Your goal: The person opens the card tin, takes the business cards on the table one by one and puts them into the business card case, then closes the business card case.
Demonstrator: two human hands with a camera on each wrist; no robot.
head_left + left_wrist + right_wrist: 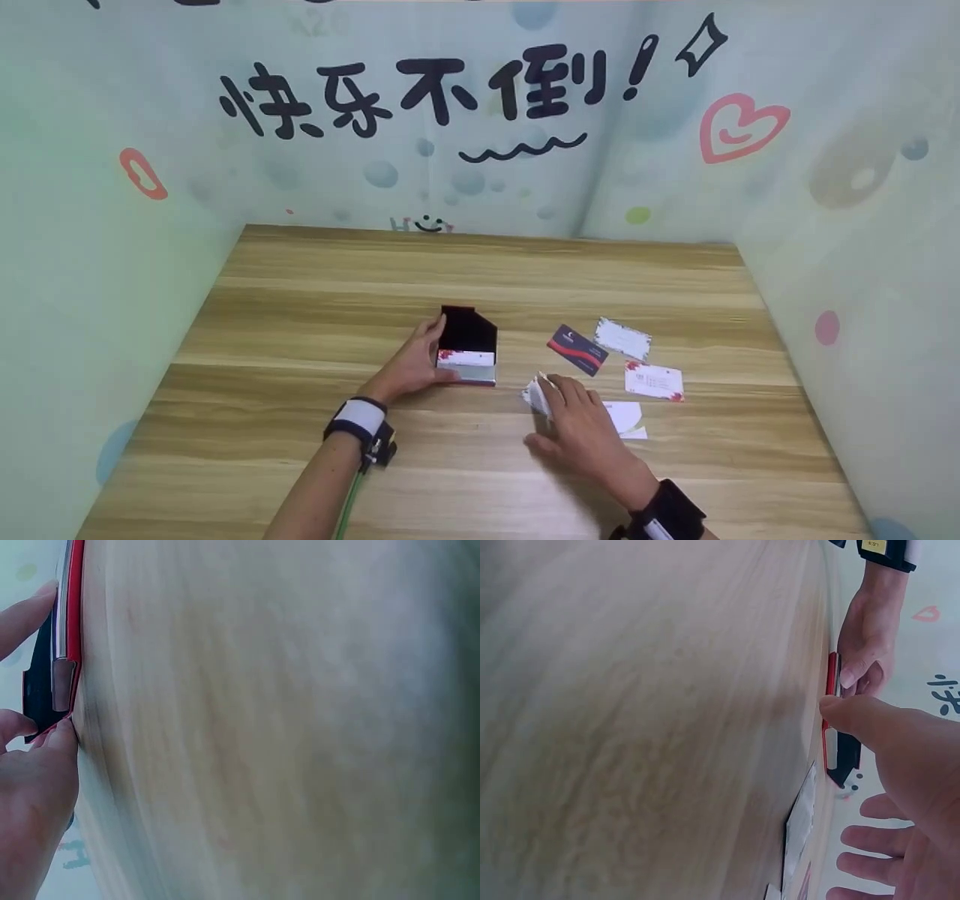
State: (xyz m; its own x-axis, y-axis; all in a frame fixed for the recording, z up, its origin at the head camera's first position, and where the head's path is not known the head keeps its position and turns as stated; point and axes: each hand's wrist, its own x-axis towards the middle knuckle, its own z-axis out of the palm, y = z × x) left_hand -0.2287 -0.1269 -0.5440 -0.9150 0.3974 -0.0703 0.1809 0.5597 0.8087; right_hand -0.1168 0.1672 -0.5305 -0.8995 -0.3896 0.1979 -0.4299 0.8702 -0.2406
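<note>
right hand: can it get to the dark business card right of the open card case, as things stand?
Probably yes. The right hand rests on white cards just short of the dark card, which lies flat and uncovered on the table. Nothing stands between them; the left hand holds the card case, off to the side.

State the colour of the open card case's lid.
Black; the card case lid shows best in the head view.

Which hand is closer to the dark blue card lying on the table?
The right. The right hand rests on white cards just in front of the dark blue card, apart from it. The left hand holds the open black card case further off to the left.
</note>
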